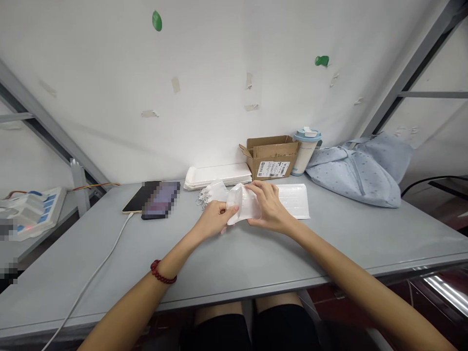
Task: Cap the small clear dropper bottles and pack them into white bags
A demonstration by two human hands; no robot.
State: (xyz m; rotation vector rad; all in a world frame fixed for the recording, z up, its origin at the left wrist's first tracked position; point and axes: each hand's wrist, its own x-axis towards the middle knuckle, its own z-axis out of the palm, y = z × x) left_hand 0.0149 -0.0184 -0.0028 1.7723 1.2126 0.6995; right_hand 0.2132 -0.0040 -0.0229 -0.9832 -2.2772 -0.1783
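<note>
A long white padded envelope (294,202) lies across the table in front of me, its left end lifted and bent up. My left hand (216,218) pinches that left end between thumb and fingers. My right hand (269,207) spans the envelope's middle, with fingers on the far edge and thumb on the near edge. Just beyond my left hand is a small heap of white pieces with clear plastic (214,191); their kind is too small to make out. Behind them lies a stack of flat white envelopes (219,175).
At the back stand an open cardboard box (274,158) and a white cup with a blue lid (305,151). A light blue cloth bag (354,175) lies to their right. Two phones (161,200) and a white cable (106,258) are at left, near a power strip (44,212).
</note>
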